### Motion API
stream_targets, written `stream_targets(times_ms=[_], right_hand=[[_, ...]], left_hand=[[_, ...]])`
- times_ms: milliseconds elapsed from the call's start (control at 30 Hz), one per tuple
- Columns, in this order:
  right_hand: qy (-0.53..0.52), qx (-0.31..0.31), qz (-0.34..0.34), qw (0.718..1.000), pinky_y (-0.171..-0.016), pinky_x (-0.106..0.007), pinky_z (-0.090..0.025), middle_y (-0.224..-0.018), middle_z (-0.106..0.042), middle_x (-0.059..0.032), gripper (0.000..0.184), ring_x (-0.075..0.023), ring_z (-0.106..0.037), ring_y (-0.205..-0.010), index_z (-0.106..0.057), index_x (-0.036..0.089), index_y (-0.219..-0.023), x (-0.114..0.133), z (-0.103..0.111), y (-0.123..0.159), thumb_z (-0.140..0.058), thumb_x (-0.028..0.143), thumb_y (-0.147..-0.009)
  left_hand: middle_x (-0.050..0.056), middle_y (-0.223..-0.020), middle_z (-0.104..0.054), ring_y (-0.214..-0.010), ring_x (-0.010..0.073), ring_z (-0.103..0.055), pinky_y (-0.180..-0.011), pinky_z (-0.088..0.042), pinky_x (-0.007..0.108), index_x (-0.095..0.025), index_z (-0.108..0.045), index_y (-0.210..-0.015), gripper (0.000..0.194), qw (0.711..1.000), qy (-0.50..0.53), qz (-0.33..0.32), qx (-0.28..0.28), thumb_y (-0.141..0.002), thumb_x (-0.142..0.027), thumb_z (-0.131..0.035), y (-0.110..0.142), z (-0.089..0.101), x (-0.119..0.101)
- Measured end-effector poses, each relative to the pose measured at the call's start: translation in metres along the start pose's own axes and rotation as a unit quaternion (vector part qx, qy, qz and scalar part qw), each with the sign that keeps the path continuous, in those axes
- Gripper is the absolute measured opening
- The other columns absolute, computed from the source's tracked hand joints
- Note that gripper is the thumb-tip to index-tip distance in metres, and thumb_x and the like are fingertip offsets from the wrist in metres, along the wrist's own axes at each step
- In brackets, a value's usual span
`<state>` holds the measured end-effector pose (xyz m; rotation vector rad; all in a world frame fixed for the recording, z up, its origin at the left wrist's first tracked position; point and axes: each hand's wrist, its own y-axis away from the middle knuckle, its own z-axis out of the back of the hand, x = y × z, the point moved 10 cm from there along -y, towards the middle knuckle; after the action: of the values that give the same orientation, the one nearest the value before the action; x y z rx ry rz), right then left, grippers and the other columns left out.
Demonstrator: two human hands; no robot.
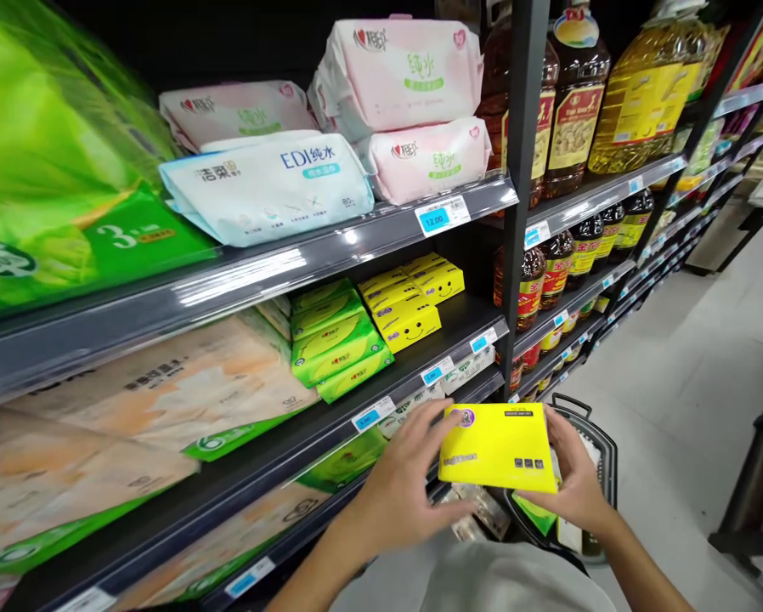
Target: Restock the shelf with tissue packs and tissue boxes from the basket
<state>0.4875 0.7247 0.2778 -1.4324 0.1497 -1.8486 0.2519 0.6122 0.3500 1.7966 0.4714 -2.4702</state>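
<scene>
Here we are in the store aisle, with a yellow pack point(497, 450) up in front of us, out in the open beside the shelving and above a dark basket point(613, 463). Our right hand point(579, 476) pinches the pack's right side, fingers along the edge and thumb at the lower corner. Our left hand point(407, 480) is at the other side, fingertips touching the upper left corner, thumb spread wide below; whether it grips too, we cannot tell. The face towards us is plain yellow with a round purple logo and small dark print.

Over to the middle shelf point(467, 319), and we see more yellow packs point(410, 327), two showing smiling faces, just beside a row of green packs point(340, 344). Above them, a pale blue wipes pack point(270, 187) leans in front of pink wipes packs point(413, 76), and a price tag point(442, 217) there reads 12.00. Past the dark upright, we spot big oil bottles point(576, 119). Down in the basket, partly hidden by our right hand, lies something green.
</scene>
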Motion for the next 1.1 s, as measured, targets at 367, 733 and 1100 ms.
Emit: stream_targets(times_ms=[367, 733, 1100], right_hand=[[0.065, 0.021, 0.143, 0.987, -0.121, -0.057, -0.044, -0.166, -0.037, -0.0134, 0.086, -0.0329, -0.039, -0.154, -0.024, 0.032, -0.165, 0.040, 0.054, -0.035, -0.071, 0.029, -0.093], [0.125, -0.037, -0.058, 0.990, -0.099, -0.045, -0.064, -0.148, -0.062, -0.0111, 0.063, -0.0332, -0.064, -0.133, -0.046, 0.030, -0.155, -0.076, 0.131, 0.053, -0.064, 0.040, -0.096], [0.087, -0.126, -0.238, 0.959, -0.077, -0.041, -0.071, -0.142, -0.068, -0.0079, 0.056, -0.0378, -0.065, -0.130, -0.065, 0.033, -0.136, -0.122, 0.180, 0.121, -0.072, 0.056, -0.085]], left_hand=[[0.018, -0.143, -0.065, -0.132, 0.0449, -0.057, -0.120, -0.031, 0.058, -0.024, -0.060, -0.148, 0.079, 0.936, -0.279, -0.174, 0.125, -0.074, -0.040, -0.081, -0.074, -0.078, -0.064], [0.022, -0.142, -0.057, -0.131, 0.0391, -0.047, -0.113, -0.037, 0.045, -0.007, -0.045, -0.147, 0.094, 0.840, -0.543, -0.016, 0.000, -0.072, -0.053, -0.079, -0.254, 0.012, -0.022], [0.020, -0.127, -0.067, -0.119, 0.0360, -0.058, -0.091, -0.047, 0.037, -0.012, -0.059, -0.125, 0.081, 0.821, -0.561, 0.077, 0.068, -0.066, -0.062, -0.081, -0.332, -0.010, 0.046]])
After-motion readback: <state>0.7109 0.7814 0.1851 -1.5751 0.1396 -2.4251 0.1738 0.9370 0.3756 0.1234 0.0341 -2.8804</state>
